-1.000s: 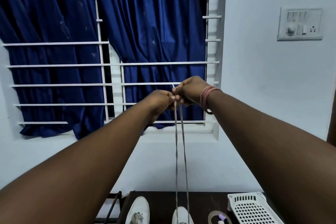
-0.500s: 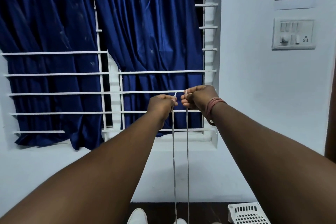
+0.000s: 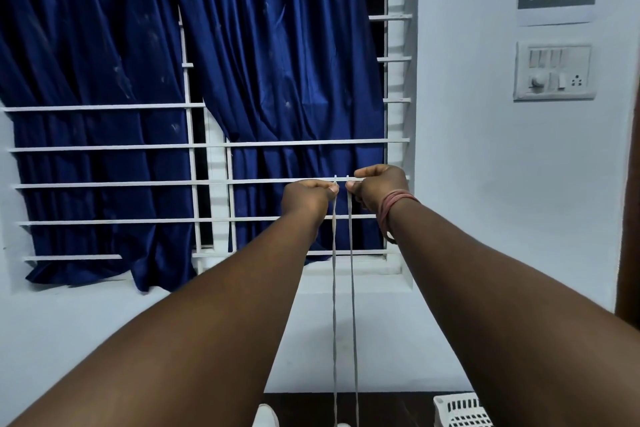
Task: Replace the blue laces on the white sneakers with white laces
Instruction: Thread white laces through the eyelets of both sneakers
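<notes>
Both arms stretched out and up in front of the window grille (image 3: 207, 182); left hand (image 3: 306, 199) pinches one end of the white lace (image 3: 334, 288) between thumb and curled fingers, level with one of the grille's horizontal bars; right hand (image 3: 379, 189), just beside it and not touching, pinches the other end the same way; short lace tips stick up above both pinches; two strands hang taut and near parallel below the grille, down to the dark table (image 3: 304, 407); toe of a white sneaker (image 3: 265, 418) at the frame's bottom edge, just left of the strands; white slotted basket (image 3: 460, 409) on the table, below the grille's right corner; pink band (image 3: 391, 210) on the right wrist; blue curtain (image 3: 277, 80) behind the grille.
</notes>
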`<state>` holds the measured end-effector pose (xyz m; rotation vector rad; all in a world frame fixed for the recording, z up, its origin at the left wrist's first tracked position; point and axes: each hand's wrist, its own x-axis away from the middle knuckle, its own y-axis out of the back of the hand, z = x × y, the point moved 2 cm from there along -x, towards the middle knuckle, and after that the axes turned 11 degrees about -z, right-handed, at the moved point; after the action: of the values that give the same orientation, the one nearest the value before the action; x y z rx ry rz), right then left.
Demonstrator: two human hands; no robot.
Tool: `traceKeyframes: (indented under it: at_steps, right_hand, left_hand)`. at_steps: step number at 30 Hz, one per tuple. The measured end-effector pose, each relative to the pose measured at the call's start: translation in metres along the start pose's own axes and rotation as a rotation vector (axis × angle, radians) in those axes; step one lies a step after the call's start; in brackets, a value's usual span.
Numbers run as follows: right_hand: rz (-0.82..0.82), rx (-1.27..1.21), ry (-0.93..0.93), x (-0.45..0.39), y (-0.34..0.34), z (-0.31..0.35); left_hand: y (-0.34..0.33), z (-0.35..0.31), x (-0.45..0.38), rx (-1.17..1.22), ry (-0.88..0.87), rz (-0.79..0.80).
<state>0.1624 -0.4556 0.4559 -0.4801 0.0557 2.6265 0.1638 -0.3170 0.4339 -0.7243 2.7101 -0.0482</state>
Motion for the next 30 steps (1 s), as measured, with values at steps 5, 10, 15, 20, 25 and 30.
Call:
traceKeyframes:
  at_steps: [5,10,15,20,25,30]
  right_hand:
    - [-0.062,0.002,0.014,-0.003,-0.004,-0.003]
    - [-0.062,-0.011,0.022,-0.003,-0.004,-0.005]
    - [-0.073,-0.025,0.018,-0.004,-0.007,-0.005]
    - [-0.051,0.003,0.025,-0.001,-0.008,-0.021]
    - [-0.009,0.105,0.019,0.017,-0.002,-0.074]
    - [0.099,-0.007,-0.198,0.058,-0.003,-0.154]
  left_hand:
    - [-0.002,0.002,-0.001,-0.009,0.005,-0.022]
    - [-0.001,0.004,-0.005,-0.014,0.0,-0.016]
    - [-0.004,0.005,-0.007,-0.017,-0.003,-0.025]
    - [0.0,0.022,-0.005,-0.068,-0.011,-0.039]
    - [0.02,0.082,0.002,-0.121,0.046,-0.059]
    - [0.048,0.161,0.038,-0.222,0.062,-0.095]
